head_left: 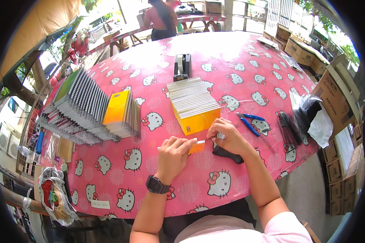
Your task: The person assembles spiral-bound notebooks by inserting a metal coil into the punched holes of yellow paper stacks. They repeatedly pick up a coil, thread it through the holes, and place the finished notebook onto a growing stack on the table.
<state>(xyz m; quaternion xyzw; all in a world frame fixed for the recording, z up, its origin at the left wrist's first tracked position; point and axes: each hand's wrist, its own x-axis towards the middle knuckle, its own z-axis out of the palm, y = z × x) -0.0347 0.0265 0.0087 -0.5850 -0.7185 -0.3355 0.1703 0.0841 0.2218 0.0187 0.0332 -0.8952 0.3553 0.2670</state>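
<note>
Near the table's middle, my left hand (174, 156) is closed on a small orange notebook (197, 147) with its white page edge up. At the notebook's right end my right hand (227, 135) is pinched, and what its fingers hold is too small to make out. Under that hand lies a black object (228, 155), partly hidden. Just beyond both hands stands a row of orange notebooks (196, 122), page edges up. Blue-handled pliers (250, 123) rest to the right, next to a thin loose spiral coil (267, 142).
Spiral-bound notebooks (79, 105) are piled at the left, beside yellow spiral notebooks (118, 108). A black tape dispenser (182, 67) stands behind the row. Black spiral coils (292, 127) lie at the right edge near cardboard boxes (332, 93). Another person (161, 20) is at a far table.
</note>
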